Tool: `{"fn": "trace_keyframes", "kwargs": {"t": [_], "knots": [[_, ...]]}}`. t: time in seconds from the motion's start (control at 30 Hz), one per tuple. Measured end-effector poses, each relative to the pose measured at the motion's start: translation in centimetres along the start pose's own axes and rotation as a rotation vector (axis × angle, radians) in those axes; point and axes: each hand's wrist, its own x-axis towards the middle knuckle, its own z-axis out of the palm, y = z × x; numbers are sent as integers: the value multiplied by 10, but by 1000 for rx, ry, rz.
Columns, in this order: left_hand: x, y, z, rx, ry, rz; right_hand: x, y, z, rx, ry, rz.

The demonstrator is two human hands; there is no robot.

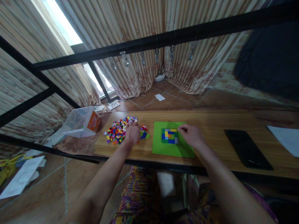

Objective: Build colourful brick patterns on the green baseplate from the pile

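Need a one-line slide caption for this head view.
Left hand at a heap of loose bricks, right hand beside the brick build on a green baseplate.

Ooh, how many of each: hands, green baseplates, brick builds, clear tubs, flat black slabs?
Left hand and right hand: 2
Green baseplate: 1
Brick build: 1
Clear tub: 1
Flat black slab: 1
Total: 6
Loose bricks left out: too small to count.

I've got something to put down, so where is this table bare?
The widest bare patch of table lies between the right hand and the black slab. A narrow strip separates the brick pile from the green baseplate. Crowded: the brick pile, with the left hand at it, and the green baseplate's built-up middle.
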Motion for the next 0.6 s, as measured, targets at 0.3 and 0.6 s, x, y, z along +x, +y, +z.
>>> {"fn": "trace_keyframes", "kwargs": {"t": [0.3, 0.6], "knots": [[5, -4, -5, 11, -61, 106, 1, -1, 3, -22, 4, -8], [-3, 7, -25, -38, -16, 24, 1, -1, 3, -24, 6, -6]]}}
